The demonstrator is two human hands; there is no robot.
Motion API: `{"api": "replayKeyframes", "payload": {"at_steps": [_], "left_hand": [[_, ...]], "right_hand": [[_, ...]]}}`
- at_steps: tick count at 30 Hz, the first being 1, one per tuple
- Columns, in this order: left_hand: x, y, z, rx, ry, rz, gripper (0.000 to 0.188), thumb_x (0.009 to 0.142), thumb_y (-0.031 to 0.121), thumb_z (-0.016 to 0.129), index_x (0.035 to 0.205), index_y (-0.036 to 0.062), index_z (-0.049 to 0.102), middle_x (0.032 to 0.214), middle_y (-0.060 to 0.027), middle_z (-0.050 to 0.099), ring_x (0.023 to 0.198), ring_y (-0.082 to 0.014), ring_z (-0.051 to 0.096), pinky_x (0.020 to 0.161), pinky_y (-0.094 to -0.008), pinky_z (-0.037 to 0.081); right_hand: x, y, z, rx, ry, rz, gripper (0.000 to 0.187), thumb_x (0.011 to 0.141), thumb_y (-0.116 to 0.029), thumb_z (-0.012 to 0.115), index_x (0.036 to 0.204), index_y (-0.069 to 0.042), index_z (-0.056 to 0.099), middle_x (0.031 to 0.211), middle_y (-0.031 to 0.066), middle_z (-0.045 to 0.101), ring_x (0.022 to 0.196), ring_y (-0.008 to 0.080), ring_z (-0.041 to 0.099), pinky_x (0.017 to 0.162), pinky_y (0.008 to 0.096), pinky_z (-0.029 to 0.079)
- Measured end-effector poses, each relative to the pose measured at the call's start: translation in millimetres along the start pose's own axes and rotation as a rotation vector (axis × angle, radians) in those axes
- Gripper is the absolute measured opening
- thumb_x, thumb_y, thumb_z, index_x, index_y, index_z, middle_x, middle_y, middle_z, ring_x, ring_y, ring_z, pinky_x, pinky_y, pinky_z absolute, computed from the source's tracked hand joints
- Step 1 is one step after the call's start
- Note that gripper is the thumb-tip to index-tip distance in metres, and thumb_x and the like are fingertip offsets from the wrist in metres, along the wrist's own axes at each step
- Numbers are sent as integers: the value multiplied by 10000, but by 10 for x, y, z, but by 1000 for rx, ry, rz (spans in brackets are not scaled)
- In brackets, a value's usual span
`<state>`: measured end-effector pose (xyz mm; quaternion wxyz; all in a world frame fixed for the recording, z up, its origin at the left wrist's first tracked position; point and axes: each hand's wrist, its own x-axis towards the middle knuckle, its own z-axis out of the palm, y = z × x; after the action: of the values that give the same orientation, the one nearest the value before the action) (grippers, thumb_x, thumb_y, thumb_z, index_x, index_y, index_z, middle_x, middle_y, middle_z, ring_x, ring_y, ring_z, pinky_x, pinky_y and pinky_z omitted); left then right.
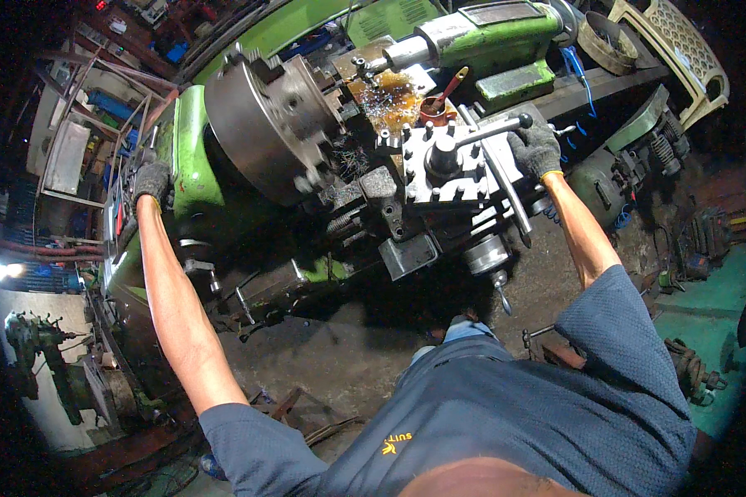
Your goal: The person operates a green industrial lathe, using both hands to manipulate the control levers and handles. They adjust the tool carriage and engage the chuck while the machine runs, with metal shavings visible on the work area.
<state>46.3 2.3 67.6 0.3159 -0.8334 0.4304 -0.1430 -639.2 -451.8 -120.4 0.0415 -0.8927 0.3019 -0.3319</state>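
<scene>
Right hand, gloved, is beside the black-knobbed lever

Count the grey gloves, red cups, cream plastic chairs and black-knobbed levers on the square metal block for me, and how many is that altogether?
Grey gloves, a left glove and a right glove: 2
Red cup: 1
Cream plastic chair: 1
Black-knobbed lever on the square metal block: 1
Total: 5

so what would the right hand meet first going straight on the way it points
The right hand would probably meet the black knob of the lever first, though depth is unclear.
</scene>
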Motion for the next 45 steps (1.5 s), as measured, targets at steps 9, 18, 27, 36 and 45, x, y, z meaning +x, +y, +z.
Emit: {"api": "replayKeyframes", "payload": {"at_steps": [9,18,27,36,45], "left_hand": [[-12,70,-4,-795,-89,-452,216,854,146,561,857,52,755,879,-233,724,825,-380,727,719,-488,573],[6,-154,256,-237,38,-181,222,884,128,540,842,49,743,843,-224,726,787,-356,735,675,-482,573],[62,-23,175,-514,-31,-323,194,881,121,563,849,59,743,840,-208,732,777,-353,738,659,-488,576],[-46,180,-130,-784,-85,-479,252,899,145,515,883,53,749,862,-235,721,809,-372,731,685,-508,568],[-24,-86,135,-372,1,-206,258,874,171,525,851,52,753,857,-230,720,797,-376,727,691,-512,562]], "right_hand": [[-19,22,14,-2,6,7,281,871,-347,677,956,-95,765,1033,204,679,1004,402,627,892,499,493],[-6,-38,8,17,-26,59,287,864,-350,691,957,-91,773,1048,208,668,1020,406,616,905,497,490],[-7,-12,-26,-10,-8,11,294,871,-339,677,1002,-89,760,1072,204,665,1036,398,619,903,495,492],[-29,34,20,12,-27,45,277,870,-312,670,1007,-85,750,1052,205,671,1013,405,628,886,496,499],[8,-21,0,14,13,-10,278,866,-328,684,985,-88,759,1073,211,665,1019,406,623,893,500,497]]}}
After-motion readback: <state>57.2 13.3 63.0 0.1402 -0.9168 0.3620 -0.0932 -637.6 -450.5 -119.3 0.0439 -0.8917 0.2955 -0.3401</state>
